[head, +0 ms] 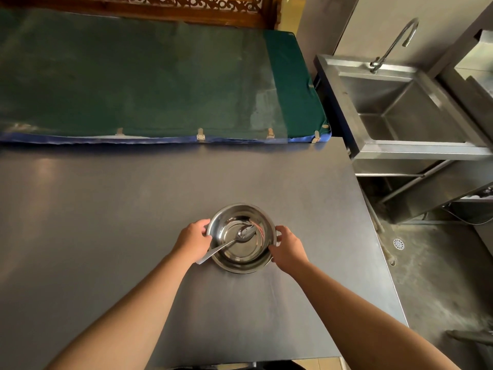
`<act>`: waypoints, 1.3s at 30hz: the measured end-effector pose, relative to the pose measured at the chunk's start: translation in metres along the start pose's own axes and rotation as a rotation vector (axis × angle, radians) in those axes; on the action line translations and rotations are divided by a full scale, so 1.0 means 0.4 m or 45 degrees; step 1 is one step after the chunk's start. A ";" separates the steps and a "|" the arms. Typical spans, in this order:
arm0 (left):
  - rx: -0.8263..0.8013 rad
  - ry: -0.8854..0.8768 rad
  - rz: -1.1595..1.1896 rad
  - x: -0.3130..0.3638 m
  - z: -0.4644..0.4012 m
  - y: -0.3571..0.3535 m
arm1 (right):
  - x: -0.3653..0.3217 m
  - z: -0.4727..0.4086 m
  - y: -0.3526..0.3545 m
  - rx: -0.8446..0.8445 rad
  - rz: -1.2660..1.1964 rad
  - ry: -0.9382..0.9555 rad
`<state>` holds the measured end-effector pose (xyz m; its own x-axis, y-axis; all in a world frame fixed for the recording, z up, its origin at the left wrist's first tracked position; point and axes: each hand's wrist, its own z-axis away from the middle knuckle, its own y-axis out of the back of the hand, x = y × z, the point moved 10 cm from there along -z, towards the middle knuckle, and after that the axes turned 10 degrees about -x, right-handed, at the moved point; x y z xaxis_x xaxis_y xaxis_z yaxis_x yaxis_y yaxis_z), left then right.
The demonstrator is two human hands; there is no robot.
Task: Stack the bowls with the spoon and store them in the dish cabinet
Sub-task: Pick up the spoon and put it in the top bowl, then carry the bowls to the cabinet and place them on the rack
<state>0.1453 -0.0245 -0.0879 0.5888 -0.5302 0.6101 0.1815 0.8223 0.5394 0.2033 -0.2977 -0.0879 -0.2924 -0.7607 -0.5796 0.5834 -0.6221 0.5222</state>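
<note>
Head view, both hands' fingers pinching stacked bowls rim, spoon inside, bowl count unclear

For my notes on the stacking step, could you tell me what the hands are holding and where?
Both hands grip the bowls by the rim: left hand on the left side, right hand on the right. The spoon lies inside, unheld.

I see the grey table bare all around the stacked bowls, so there is open surface left of, beyond and nearer than them. My left hand and right hand close off the bowls' two sides. The spoon juts over the bowls' near-left rim. Beyond the bowls, a green mat borders the table. Right of the bowls, past the table edge, stands a steel sink.
</note>
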 end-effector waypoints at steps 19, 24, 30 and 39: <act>-0.178 -0.234 0.497 0.098 0.081 0.036 | 0.004 0.172 0.086 0.230 -0.456 0.039; -0.318 -0.391 0.565 0.265 0.130 0.039 | 0.007 0.283 0.208 0.367 -0.627 0.097; -0.482 -0.562 0.557 0.509 0.224 0.000 | 0.045 0.447 0.383 0.520 -0.813 0.145; -0.686 -0.756 0.485 0.906 0.441 -0.248 | 0.256 0.798 0.707 0.821 -0.995 0.287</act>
<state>0.2018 -0.3347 0.1818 0.2065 -0.0974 0.9736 0.4906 0.8712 -0.0169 0.0962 -0.6105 0.2002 -0.2276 -0.0910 -0.9695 -0.2439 -0.9586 0.1473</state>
